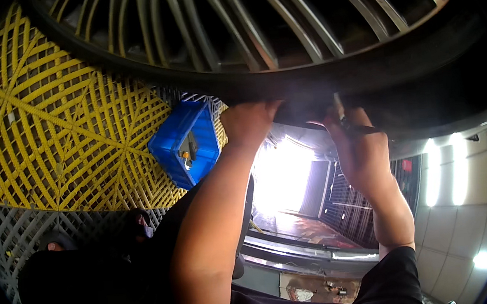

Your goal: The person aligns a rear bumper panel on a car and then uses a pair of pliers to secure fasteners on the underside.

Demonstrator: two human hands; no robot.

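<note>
A large multi-spoke wheel (254,22) with a dark tyre (202,85) fills the top of the head view. My left hand (248,123) is closed at the lower edge of the tyre; its fingertips lie in shadow, and whatever they grip is hidden. To its right, my right hand (362,152) is closed around a slim tool with a pale tip (338,105) pointing up toward the tyre. Dark blur hides the tool's exact kind and whether its tip touches the rubber.
A blue plastic bin (176,123) with small items inside stands left of my left forearm. Yellow slatted floor grating (65,122) meets grey grating (14,232) beneath. Bright light comes from an opening (284,177) between my arms. Ceiling lights (459,169) show at the right.
</note>
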